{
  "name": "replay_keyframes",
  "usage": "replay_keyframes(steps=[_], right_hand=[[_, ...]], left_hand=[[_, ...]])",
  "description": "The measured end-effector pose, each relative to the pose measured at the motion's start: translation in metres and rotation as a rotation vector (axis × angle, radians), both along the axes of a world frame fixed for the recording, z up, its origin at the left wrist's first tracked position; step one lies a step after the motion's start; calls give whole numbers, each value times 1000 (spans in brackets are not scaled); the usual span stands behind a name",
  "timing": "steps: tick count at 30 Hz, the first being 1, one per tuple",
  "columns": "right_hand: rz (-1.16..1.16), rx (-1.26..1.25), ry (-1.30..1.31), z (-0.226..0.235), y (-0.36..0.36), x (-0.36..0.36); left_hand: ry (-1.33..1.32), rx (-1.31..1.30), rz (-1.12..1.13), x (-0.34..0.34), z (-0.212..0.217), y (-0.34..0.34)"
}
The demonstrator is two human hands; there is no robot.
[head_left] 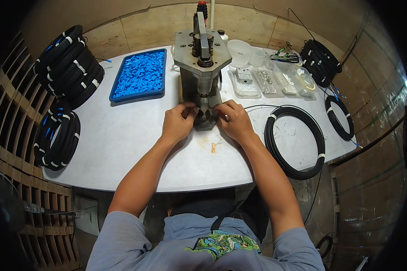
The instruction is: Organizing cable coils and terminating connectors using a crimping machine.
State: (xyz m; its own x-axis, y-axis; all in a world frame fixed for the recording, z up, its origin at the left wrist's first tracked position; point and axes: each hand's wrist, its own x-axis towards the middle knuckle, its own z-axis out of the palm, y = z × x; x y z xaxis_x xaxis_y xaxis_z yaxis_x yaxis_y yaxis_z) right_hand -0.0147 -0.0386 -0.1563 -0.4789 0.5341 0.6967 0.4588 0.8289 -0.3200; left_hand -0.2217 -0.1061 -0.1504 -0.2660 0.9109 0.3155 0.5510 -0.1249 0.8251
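A grey metal bench press with a long lever stands at the far middle of the table. My left hand is at the left side of its lower tooling, fingers closed in a pinch; whatever they hold is too small to make out. On the other side of the tooling, my right hand has its fingers closed around the thin end of a black cable. That cable runs rightward to a large black cable coil bound with white tape, lying on the table. The press's small base sits between both hands.
A blue tray full of small blue plastic parts lies left of the press. Taped black coils are stacked at the left, with others at the right. Clear containers of small parts stand beyond my right hand. Wooden racks flank the table.
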Motion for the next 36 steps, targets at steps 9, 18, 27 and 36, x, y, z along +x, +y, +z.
replay_keyframes(steps=[9, 18, 27, 36], right_hand=[[-7, 7, 4, 1, -1, -1], [-16, 36, 4, 3, -2, -1], [-5, 43, 11, 1, -1, -1], [-8, 48, -6, 2, -1, -2]], left_hand=[[3, 5, -4, 0, -1, 0], [0, 11, -9, 0, -2, 1], [-3, 2, -18, -1, -4, 1], [-23, -1, -23, -2, -6, 2]])
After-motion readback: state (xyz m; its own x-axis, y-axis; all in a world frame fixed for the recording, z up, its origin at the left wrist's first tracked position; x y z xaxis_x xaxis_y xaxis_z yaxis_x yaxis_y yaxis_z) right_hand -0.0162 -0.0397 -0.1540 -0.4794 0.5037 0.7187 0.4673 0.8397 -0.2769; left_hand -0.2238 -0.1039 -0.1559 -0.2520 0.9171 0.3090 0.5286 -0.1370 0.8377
